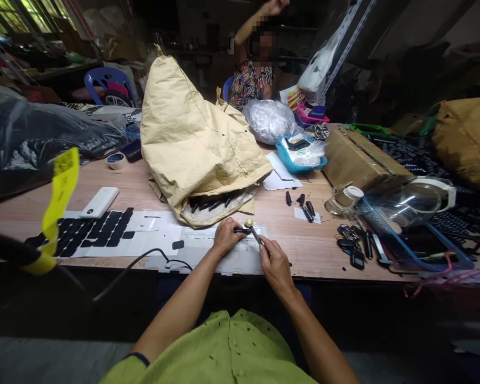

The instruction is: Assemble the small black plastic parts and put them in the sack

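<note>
- Head view: the left hand (225, 235) holds a small black piece (240, 230) in a pinching grip. The piece's long axis is level and points right, toward the other hand.
- The right hand (275, 262) has its grip pressed around a thin tool (255, 234) that slants up-left. The tool's yellow tip (248, 222) is just above the piece, over the surface (304, 250).

No legible text anywhere, faint marks on the yellow tag (65, 173) too blurred.

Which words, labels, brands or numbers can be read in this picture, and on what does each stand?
No text can be read.
The yellow tag: faint marks, too blurred.
The colourful packets: print too small.
The white flat device: no print shows.
The thin tool in the right hand and the black part in the left hand: no print shows.
</note>
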### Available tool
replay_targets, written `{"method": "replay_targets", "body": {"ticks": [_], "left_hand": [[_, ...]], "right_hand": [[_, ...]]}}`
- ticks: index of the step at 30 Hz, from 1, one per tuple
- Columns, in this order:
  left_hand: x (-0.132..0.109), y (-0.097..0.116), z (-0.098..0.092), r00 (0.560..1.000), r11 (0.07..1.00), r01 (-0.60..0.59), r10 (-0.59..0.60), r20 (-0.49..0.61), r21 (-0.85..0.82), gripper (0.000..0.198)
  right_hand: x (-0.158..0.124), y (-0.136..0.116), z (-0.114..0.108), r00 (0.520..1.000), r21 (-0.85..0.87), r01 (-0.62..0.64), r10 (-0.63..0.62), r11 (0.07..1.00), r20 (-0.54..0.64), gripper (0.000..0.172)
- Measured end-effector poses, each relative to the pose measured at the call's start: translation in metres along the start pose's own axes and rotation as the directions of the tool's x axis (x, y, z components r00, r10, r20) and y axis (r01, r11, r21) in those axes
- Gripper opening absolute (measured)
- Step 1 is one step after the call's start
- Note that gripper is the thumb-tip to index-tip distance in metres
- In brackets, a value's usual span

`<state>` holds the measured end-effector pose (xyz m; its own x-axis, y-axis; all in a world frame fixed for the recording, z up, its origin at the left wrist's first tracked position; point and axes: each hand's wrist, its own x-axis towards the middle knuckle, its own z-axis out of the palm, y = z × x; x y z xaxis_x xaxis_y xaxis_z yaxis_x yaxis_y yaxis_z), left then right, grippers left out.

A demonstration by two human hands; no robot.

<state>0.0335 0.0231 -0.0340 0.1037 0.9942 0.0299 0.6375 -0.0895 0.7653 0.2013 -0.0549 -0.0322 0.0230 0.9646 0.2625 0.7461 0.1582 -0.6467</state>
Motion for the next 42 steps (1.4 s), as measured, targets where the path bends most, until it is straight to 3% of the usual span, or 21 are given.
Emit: {"method": "replay_targets", "body": {"ticks": [7, 10, 16, 20, 28, 31, 33, 35, 37, 38, 39, 42], "left_hand": [[-0.001, 0.001, 0.0, 1.0, 1.0, -0.008, 0.008, -0.006, 0.014, 0.011], [-0.002, 0.0, 0.0, 0.999, 0.999, -0.032, 0.032, -0.015, 0.009, 0.011], [-0.003, -0.002, 0.001, 0.999, 1.0, -0.023, 0.023, -0.029, 0.01, 0.013], [-0.004, -0.005, 0.003, 0.998, 0.999, -0.048, 0.048, -0.035, 0.011, 0.013], [-0.003, -0.007, 0.0, 0.996, 0.996, -0.087, 0.087, -0.028, 0.02, 0.006], [-0.021, 0.001, -0.002, 0.997, 0.998, -0.064, 0.064, -0.043, 0.002, 0.015], [-0.048, 0.008, 0.002, 0.995, 0.993, -0.1, 0.101, 0.021, -0.054, 0.02], [-0.082, 0.011, 0.012, 0.952, 0.967, -0.215, 0.239, 0.193, -0.137, 0.025], [-0.115, 0.006, 0.027, 0.819, 0.922, -0.318, 0.385, 0.425, -0.222, 0.03], [-0.128, 0.0, 0.037, 0.746, 0.916, -0.322, 0.402, 0.531, -0.24, 0.031], [-0.138, -0.009, 0.047, 0.709, 0.935, -0.286, 0.353, 0.61, -0.209, 0.03], [-0.145, -0.041, 0.074, 0.733, 0.996, 0.006, -0.063, 0.677, 0.086, 0.026]], "right_hand": [[-0.002, 0.012, -0.002, 0.999, -0.004, -0.035, 0.035, 0.999, 0.031, 0.038], [0.007, 0.02, -0.001, 0.999, -0.041, -0.031, 0.03, 0.999, -0.018, 0.039], [0.054, 0.046, -0.008, 0.985, -0.307, -0.151, 0.115, 0.94, -0.132, 0.035], [0.079, 0.064, -0.005, 0.981, -0.471, -0.173, 0.108, 0.865, -0.162, 0.032], [0.087, 0.07, 0.008, 0.977, -0.632, -0.149, 0.016, 0.761, -0.211, 0.027], [0.087, 0.069, 0.009, 0.979, -0.65, -0.144, 0.011, 0.746, -0.205, 0.026], [0.087, 0.068, 0.009, 0.979, -0.656, -0.144, 0.01, 0.741, -0.204, 0.026], [0.086, 0.068, 0.008, 0.978, -0.659, -0.151, 0.015, 0.737, -0.207, 0.025], [0.086, 0.067, 0.008, 0.978, -0.662, -0.154, 0.016, 0.734, -0.209, 0.026], [0.085, 0.066, 0.008, 0.978, -0.663, -0.153, 0.017, 0.733, -0.208, 0.026], [0.085, 0.066, 0.007, 0.979, -0.664, -0.153, 0.018, 0.732, -0.205, 0.027], [0.085, 0.064, 0.007, 0.979, -0.668, -0.156, 0.023, 0.727, -0.204, 0.027]]}}
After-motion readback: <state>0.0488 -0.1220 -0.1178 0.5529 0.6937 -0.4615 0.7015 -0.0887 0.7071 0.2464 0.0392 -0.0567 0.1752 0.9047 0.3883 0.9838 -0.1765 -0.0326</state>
